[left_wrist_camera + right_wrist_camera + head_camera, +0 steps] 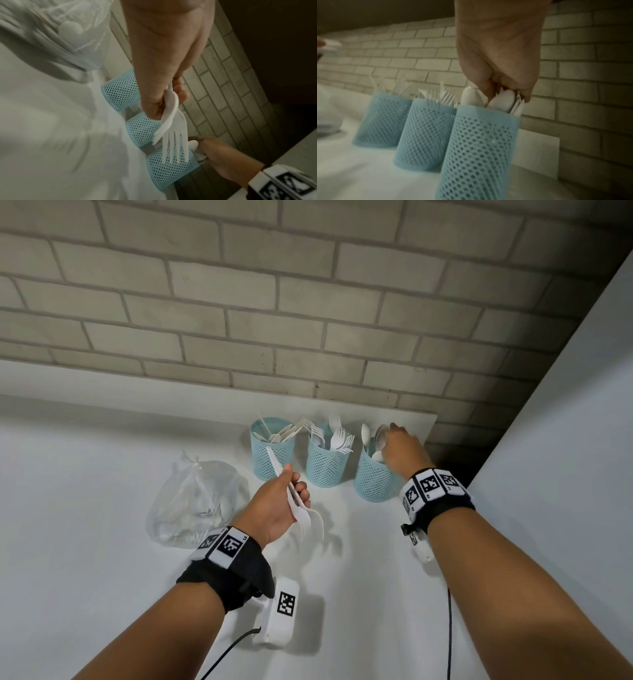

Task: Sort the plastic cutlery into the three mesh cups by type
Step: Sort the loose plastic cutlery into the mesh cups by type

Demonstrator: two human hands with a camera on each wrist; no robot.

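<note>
left hand (274,505): curled round a bunch of forks (301,510), held over counter (85,508) | right hand (400,450): fingers down among spoons (503,100) in right cup (375,477), grip unclear | forks in middle cup (325,463), left cup (272,446) beside it

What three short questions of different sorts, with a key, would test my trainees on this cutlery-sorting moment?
1. True or false: the left hand holds white plastic forks.
2. Which mesh cup does the right hand reach into? A: left cup B: middle cup C: right cup
3. Fill in: left of the cups lies a clear plastic ____ holding more cutlery.

Key: 1 true; 2 C; 3 bag
</note>
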